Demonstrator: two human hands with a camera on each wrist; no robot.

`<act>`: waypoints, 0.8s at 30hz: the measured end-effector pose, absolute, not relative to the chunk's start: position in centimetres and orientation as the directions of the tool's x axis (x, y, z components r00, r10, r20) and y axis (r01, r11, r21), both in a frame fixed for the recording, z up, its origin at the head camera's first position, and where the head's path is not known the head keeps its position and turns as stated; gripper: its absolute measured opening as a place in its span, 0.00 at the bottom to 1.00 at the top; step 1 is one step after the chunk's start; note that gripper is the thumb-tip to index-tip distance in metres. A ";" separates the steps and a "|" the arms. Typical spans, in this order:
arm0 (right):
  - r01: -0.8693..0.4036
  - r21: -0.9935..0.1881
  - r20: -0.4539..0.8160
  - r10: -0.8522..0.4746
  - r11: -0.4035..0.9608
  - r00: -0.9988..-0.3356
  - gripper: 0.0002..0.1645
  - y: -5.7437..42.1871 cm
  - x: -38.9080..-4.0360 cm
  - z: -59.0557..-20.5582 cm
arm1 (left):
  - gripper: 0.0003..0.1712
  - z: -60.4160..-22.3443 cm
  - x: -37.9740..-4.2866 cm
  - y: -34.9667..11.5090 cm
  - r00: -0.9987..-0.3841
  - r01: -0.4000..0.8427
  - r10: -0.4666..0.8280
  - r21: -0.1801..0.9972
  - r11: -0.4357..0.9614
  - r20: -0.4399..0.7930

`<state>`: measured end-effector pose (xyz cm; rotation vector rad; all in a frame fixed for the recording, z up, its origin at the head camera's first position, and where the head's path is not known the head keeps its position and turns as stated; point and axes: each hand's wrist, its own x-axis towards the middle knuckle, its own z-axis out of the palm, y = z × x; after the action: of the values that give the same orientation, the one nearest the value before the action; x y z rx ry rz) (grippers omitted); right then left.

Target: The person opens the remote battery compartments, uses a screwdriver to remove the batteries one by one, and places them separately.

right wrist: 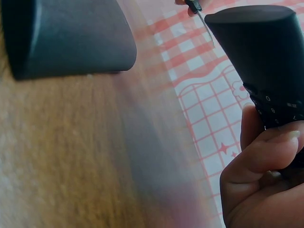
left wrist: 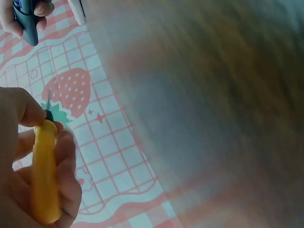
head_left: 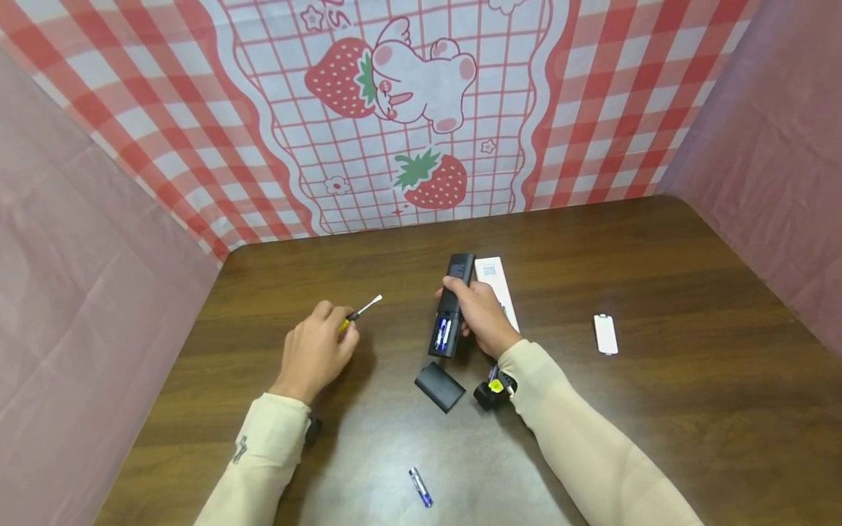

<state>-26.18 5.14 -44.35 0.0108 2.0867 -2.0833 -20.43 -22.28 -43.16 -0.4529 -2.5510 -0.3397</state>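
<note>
My left hand (head_left: 314,354) grips a screwdriver by its yellow handle (left wrist: 46,175), the metal shaft (head_left: 368,305) pointing up and to the right. My right hand (head_left: 485,318) holds a black remote control (head_left: 463,264) with its back turned up and the thumb across it. At its near end the battery compartment is uncovered, showing blue-and-silver batteries (head_left: 443,334) inside. The right wrist view shows the keyed side of the remote (right wrist: 266,52). Just below the remote, a black battery cover (head_left: 440,387) lies on the table.
A loose blue-and-silver battery (head_left: 421,487) lies near the front of the wooden table (head_left: 691,409). Beside the right hand is a long white object (head_left: 492,281) with a printed code, partly hidden. Farther right lies a small white cover (head_left: 606,334). A checked cloth (head_left: 592,109) hangs behind.
</note>
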 end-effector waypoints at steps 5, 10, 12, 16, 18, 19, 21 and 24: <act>0.139 -0.990 -0.139 -0.128 0.013 -0.982 0.32 5.2 -26.2 -44.3 | 0.10 -43.2 -20.5 -21.9 -0.838 0.374 0.253 0.171 0.912 0.483; 0.131 -0.991 -0.133 -0.117 0.020 -0.984 0.32 5.2 -26.3 -44.3 | 0.11 -43.1 -20.3 -21.4 -0.859 0.375 0.258 0.198 0.906 0.443; 0.127 -0.992 -0.129 -0.110 0.022 -0.985 0.32 5.2 -26.3 -44.2 | 0.11 -43.0 -20.3 -21.2 -0.851 0.389 0.270 0.194 0.901 0.450; 0.125 -0.992 -0.127 -0.101 0.020 -0.987 0.31 5.2 -26.3 -44.2 | 0.11 -43.0 -20.2 -20.8 -0.815 0.425 0.300 0.159 0.891 0.496; 0.128 -0.992 -0.129 -0.102 0.015 -0.986 0.31 5.2 -26.3 -44.2 | 0.10 -43.0 -20.1 -20.6 -0.791 0.447 0.319 0.138 0.884 0.522; 0.130 -0.991 -0.130 -0.104 0.012 -0.986 0.31 5.2 -26.3 -44.2 | 0.10 -43.0 -20.1 -20.6 -0.779 0.459 0.329 0.128 0.879 0.534; 0.131 -0.991 -0.131 -0.108 0.004 -0.986 0.31 5.2 -26.3 -44.1 | 0.09 -43.1 -20.1 -20.4 -0.750 0.489 0.352 0.111 0.865 0.560; 0.131 -0.991 -0.130 -0.112 -0.003 -0.985 0.31 5.2 -26.3 -44.1 | 0.08 -43.1 -20.0 -20.1 -0.711 0.536 0.387 0.096 0.839 0.587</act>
<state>-26.28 5.22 -44.10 0.0200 2.0889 -2.1113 -19.96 -20.11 -43.13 -0.6742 -2.4498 -0.3491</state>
